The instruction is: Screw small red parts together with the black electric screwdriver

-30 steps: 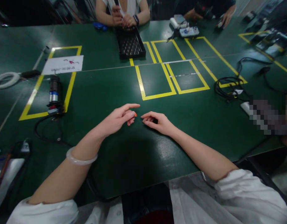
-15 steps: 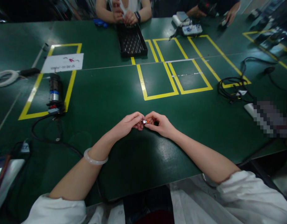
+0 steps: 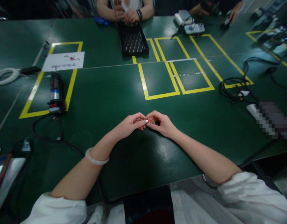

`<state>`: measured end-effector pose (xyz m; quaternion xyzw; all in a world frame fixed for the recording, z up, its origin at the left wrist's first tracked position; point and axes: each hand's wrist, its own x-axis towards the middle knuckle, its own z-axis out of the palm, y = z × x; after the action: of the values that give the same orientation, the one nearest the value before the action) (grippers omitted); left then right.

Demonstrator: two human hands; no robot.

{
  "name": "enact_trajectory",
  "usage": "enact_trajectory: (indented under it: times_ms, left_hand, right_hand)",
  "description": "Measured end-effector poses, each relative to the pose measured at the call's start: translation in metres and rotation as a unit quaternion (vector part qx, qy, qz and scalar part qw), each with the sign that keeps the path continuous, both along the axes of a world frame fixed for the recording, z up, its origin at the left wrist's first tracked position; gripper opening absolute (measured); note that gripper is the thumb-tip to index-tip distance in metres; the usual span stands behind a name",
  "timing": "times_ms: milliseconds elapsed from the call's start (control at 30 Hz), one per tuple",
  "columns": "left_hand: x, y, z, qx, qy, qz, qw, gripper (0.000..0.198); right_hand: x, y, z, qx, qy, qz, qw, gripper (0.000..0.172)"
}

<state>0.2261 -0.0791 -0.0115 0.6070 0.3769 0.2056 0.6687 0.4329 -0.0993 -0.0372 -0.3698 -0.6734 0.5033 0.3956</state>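
Note:
A tiny part point(image 3: 147, 120), white or silver with an orange end, is pinched between my two hands over the green table; its exact kind is too small to make out. My left hand point(image 3: 133, 123) grips its left side with thumb and fingers. On the orange side, my right hand point(image 3: 160, 123) closes thumb and fingertips around it. The hands meet at the fingertips, and the fingers hide much of the part.
Yellow tape outlines point(image 3: 163, 93) mark the green table point(image 3: 106, 93). A black tray point(image 3: 134, 43) lies before a person opposite. On the left are a dark cylindrical tool point(image 3: 55, 90) and a white sheet point(image 3: 64, 61); coiled black cable point(image 3: 234, 90) lies to the right.
The small part has turned a little between my fingertips, and the fingers of my left hand have shifted closer around it. The whole view has moved slightly.

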Motion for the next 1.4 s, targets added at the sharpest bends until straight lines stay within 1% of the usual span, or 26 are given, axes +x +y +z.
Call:
enact_trajectory:
  times_ms: [133,233,333,667,867,1067,1400]
  left_hand:
    - [0.0006,0.0001,0.0012,0.003,-0.001,0.003,1.000,0.033]
    - [0.0010,-0.0003,0.0015,-0.003,-0.001,0.008,1.000,0.032]
    - [0.0015,-0.0013,0.0005,-0.010,-0.012,0.012,1.000,0.032]
    - [0.0020,-0.0029,0.0019,-0.015,-0.017,0.037,0.999,0.031]
    - [0.0019,-0.0023,-0.0028,-0.006,-0.021,0.047,0.999,0.031]
    - [0.0018,-0.0021,-0.0053,0.014,-0.029,0.060,0.998,0.031]
    - [0.0016,-0.0018,-0.0042,0.035,-0.028,0.061,0.997,0.033]
  right_hand:
    - [-0.0001,-0.0002,0.0014,-0.019,0.016,0.003,1.000,0.022]
    - [-0.0002,-0.0002,0.0028,-0.048,0.031,0.006,0.998,0.020]
    - [-0.0001,0.0000,0.0035,-0.057,0.027,-0.002,0.998,0.019]
    - [0.0002,-0.0001,0.0045,0.005,0.007,-0.001,1.000,0.012]
    - [-0.0001,0.0016,0.0011,0.025,-0.007,-0.021,0.999,0.017]
    - [0.0023,0.0023,0.0014,0.059,-0.042,-0.036,0.997,0.015]
    - [0.0031,0.0029,0.0013,0.074,-0.061,-0.032,0.995,0.014]
